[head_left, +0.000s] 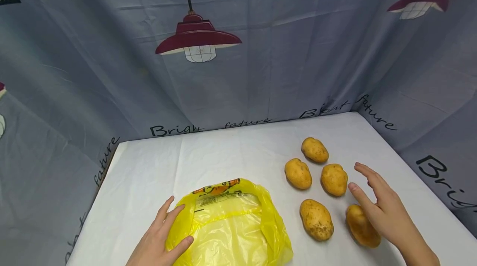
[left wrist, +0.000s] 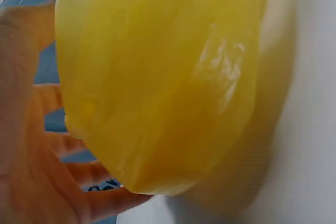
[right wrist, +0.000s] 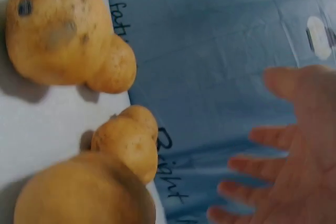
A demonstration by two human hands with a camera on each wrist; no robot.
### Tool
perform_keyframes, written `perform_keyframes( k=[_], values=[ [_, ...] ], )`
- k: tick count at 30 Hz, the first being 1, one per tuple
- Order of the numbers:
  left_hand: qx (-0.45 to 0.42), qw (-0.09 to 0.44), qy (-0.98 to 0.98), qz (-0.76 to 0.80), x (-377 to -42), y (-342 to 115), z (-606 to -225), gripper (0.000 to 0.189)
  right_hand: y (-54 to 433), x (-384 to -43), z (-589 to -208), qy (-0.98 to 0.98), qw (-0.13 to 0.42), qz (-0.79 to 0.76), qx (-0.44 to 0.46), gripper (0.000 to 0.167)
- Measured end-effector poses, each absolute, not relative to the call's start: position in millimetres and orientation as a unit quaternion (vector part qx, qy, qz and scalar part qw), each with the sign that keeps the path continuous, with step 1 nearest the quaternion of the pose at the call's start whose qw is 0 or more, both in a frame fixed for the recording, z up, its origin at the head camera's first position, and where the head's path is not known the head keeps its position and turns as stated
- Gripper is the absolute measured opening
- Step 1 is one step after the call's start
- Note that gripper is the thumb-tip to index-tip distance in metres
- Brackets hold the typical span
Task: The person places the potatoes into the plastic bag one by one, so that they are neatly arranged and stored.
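Our left hand (head_left: 160,235) sits fingers-spread at the yellow bag (head_left: 229,230), lower centre; our right hand (head_left: 388,212), fingers apart, is over a potato (head_left: 362,231), lower right. We'd best cup its middle gently.

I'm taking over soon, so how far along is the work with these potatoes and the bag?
Done: the yellow plastic bag is open. In hand: the left hand is at its left side; the right hand is over one potato, gripping nothing. Left, presumably: bagging, since that one and the other four potatoes lie on the white tabletop and none shows inside the bag.
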State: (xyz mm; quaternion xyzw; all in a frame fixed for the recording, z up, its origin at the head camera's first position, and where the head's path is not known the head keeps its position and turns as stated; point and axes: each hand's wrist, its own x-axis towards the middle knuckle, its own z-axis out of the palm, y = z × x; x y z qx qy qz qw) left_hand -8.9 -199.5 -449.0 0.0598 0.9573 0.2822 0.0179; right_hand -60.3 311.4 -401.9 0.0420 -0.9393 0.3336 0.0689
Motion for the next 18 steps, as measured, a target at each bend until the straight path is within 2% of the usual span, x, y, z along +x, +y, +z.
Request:
perform_keyframes(
  k=[3, 7, 10, 12, 18],
  values=[
    [0.049, 0.055, 0.949, 0.305, -11.3, -200.9, -453.9, 0.066, 327.5, -68.7, -404.7, -0.939, -0.003, 0.344, -0.023, 0.072],
    [0.055, 0.085, 0.936, 0.337, -17.6, -204.8, -462.3, 0.051, 362.0, -80.8, -415.1, -0.901, -0.146, 0.393, -0.111, 0.091],
    [0.057, 0.094, 0.93, 0.352, -19.7, -207.5, -466.6, 0.047, 384.4, -83.0, -426.0, -0.856, -0.229, 0.439, -0.148, 0.097],
    [0.057, 0.097, 0.926, 0.36, -20.4, -208.7, -467.8, 0.047, 394.0, -81.7, -433.0, -0.829, -0.251, 0.471, -0.163, 0.098],
    [0.056, 0.102, 0.921, 0.372, -21.9, -208.6, -466.7, 0.048, 406.4, -73.5, -442.8, -0.778, -0.269, 0.54, -0.177, 0.091]
  ],
)
